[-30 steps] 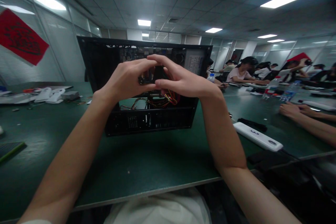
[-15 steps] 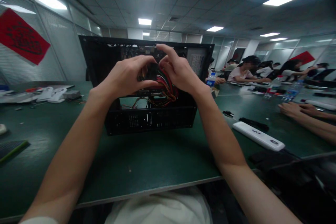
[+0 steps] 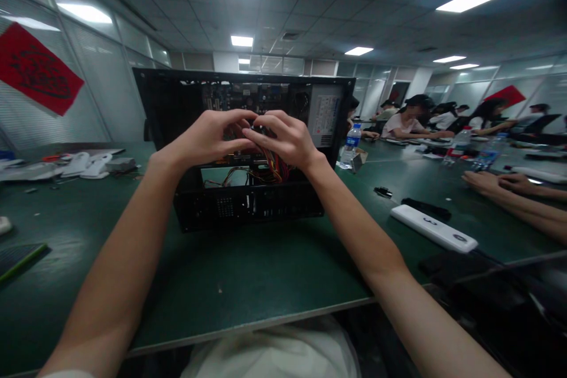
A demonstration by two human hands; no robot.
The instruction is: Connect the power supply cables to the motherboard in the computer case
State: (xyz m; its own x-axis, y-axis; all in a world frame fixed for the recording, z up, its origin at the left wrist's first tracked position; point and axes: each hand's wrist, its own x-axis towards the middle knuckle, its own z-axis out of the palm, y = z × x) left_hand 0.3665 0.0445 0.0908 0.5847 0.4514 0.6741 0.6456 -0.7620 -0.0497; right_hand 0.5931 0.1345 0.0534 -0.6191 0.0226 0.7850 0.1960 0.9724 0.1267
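An open black computer case (image 3: 274,212) stands in front of me on the green table. Inside its upper part are a circuit board (image 3: 225,97) and, at the right, a silver power supply (image 3: 325,112) with a label. My left hand (image 3: 212,133) is curled in front of the board, thumb and fingers bent around something they hide. From the right, my right hand (image 3: 286,137) meets it, its bent fingertips close to those of the left. What they grip there is covered. Below my right fingers hangs a bundle of coloured cables (image 3: 278,166).
A white power strip (image 3: 434,227) lies at the right, near a dark object (image 3: 425,209). Another person's hands (image 3: 491,183) rest on the table there. A water bottle (image 3: 351,144) stands beside the case; white parts (image 3: 88,164) lie at the left.
My right hand has moved down and left, closing in on my left fingertips. The power supply shows more fully, and the dark block between my left thumb and fingers is now hidden.
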